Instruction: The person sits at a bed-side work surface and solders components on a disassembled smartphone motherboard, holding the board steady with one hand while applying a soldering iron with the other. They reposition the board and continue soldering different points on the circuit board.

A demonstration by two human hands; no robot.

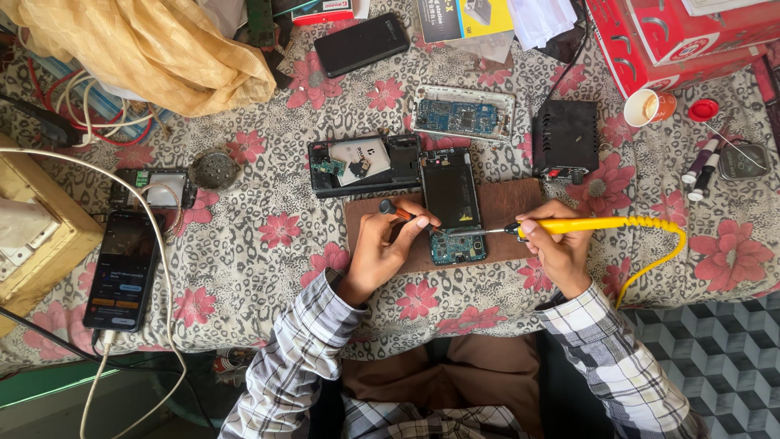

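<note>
**Opened phone on a flowered cloth**

Nearest, the right hand (pixel 559 252) is clamped on a yellow soldering iron (pixel 585 225), the left hand (pixel 388 244) on a thin tool (pixel 398 212). Both tips meet the opened phone (pixel 452 207) on a brown board (pixel 508 219), mid-table (pixel 268 236). Far right, a red box (pixel 682 36).

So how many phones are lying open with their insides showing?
4: one on the board under the hands, one black just left above it, one white farther up, one at left. More may be hidden.
</note>
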